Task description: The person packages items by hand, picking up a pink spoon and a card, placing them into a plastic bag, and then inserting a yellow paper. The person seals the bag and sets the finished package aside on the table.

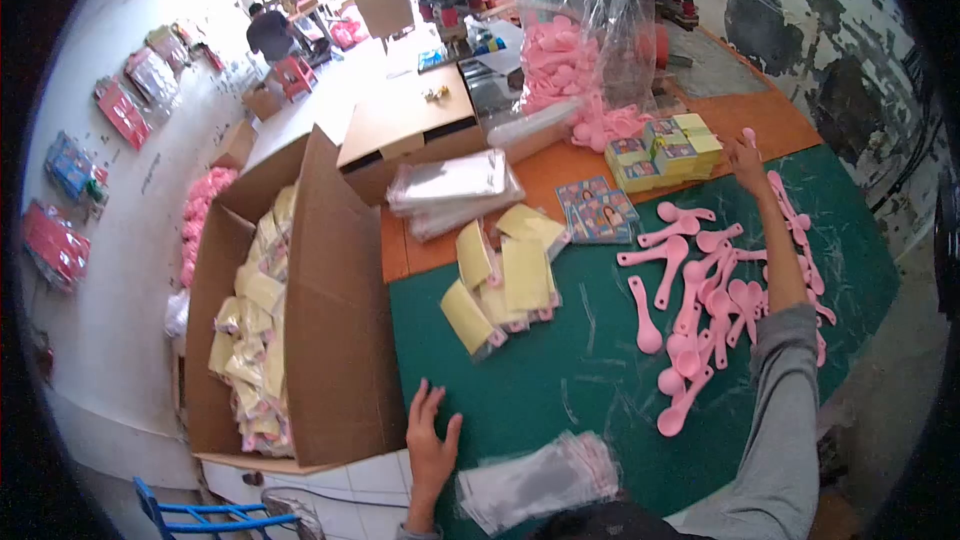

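My left hand is at the near left edge of the green table mat, fingers spread and holding nothing. Beside it lies a stack of clear plastic bags. My right hand reaches to the far right, its fingers bent around a pink spoon whose end sticks out past them; the grip is partly hidden. Just left of those fingers stand stacks of yellow-backed cards. Under and beside my right forearm spread loose pink spoons. Bagged packets with yellow cards lie mid-table.
Blue printed cards lie near the stacks. A tall open carton of packed packets stands left of the table. Behind are more plastic sleeves, a closed box and a clear sack of pink spoons. Another person is far back.
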A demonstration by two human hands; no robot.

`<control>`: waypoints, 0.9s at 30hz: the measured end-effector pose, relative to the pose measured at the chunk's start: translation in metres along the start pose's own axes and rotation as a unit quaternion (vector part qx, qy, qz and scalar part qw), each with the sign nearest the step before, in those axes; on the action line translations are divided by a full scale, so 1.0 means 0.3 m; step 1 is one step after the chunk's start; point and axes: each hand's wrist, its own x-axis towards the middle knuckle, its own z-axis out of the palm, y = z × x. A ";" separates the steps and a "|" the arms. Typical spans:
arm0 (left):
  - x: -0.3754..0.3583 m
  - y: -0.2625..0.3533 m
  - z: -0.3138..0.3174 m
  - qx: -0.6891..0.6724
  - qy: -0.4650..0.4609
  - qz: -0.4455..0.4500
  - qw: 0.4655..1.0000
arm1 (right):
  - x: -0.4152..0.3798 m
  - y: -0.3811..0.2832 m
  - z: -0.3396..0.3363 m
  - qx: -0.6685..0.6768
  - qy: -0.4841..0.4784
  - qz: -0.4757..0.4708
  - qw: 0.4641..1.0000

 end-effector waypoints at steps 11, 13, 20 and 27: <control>0.029 0.019 0.037 0.063 0.035 -0.032 0.997 | -0.010 0.142 0.091 -0.005 -0.115 0.040 0.993; 0.035 0.026 0.042 0.062 0.036 -0.052 0.996 | -0.044 0.022 -0.089 -0.053 -0.209 0.104 0.971; 0.044 0.035 0.050 0.108 0.042 -0.015 0.993 | -0.020 0.267 -0.013 0.051 -0.068 0.068 0.994; 0.040 0.047 0.046 0.060 0.030 -0.081 0.994 | -0.113 0.153 0.047 0.044 -0.049 0.187 0.980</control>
